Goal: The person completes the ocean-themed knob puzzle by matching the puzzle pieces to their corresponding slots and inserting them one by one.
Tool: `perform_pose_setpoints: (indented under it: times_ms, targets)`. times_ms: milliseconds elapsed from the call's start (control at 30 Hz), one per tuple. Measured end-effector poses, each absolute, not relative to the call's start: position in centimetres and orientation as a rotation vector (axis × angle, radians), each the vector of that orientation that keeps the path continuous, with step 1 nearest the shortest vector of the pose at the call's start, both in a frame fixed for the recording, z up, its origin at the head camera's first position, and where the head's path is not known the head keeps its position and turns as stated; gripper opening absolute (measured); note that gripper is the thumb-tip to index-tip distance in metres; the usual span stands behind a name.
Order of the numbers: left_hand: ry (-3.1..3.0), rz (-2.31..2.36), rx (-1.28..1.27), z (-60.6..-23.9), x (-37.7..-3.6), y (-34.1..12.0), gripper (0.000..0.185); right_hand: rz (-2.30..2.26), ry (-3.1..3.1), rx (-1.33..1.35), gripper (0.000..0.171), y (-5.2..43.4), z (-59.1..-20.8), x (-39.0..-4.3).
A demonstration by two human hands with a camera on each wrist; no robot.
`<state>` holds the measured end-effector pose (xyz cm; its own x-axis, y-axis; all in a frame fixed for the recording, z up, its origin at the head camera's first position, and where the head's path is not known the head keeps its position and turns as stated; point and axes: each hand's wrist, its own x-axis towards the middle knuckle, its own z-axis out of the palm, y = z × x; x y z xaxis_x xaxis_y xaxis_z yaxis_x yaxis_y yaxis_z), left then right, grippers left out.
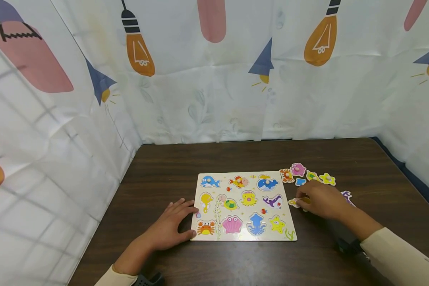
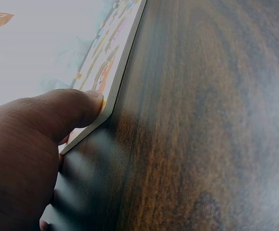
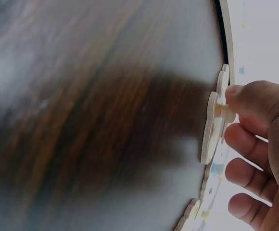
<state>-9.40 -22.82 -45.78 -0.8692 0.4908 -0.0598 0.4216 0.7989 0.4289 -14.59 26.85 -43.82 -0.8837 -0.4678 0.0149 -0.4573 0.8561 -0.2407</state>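
Note:
A white wooden puzzle board (image 1: 248, 206) with colourful sea-animal pictures lies flat on the table. Along its left edge, my left hand (image 1: 175, 224) rests with fingers spread, its thumb (image 2: 89, 106) pressing the near left corner. Just right of the board, my right hand (image 1: 321, 198) reaches down over a puzzle piece (image 3: 210, 130). In the right wrist view, thumb and forefinger pinch the piece's small knob (image 3: 224, 113), the other fingers loosely bent. The hand covers most of this piece's picture in the head view. A pale yellow piece (image 1: 293, 203) shows beside the fingertips.
Several loose pieces lie beyond my right hand, among them an orange crab (image 1: 286, 175), a pink shell (image 1: 298, 169) and a yellow starfish (image 1: 327, 178). A purple piece (image 1: 347, 196) lies behind the wrist. White patterned curtain (image 1: 207, 99) hangs behind the brown table (image 1: 171, 171).

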Motion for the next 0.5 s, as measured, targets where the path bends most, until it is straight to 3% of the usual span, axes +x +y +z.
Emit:
perform_pose_setpoints:
  times_ms: [500]
  targets:
    - [2.814,0.615,0.723,-45.87,-9.48,-22.87,0.061,-0.432,2.923,-0.760,0.013,27.35,-44.00,-14.41]
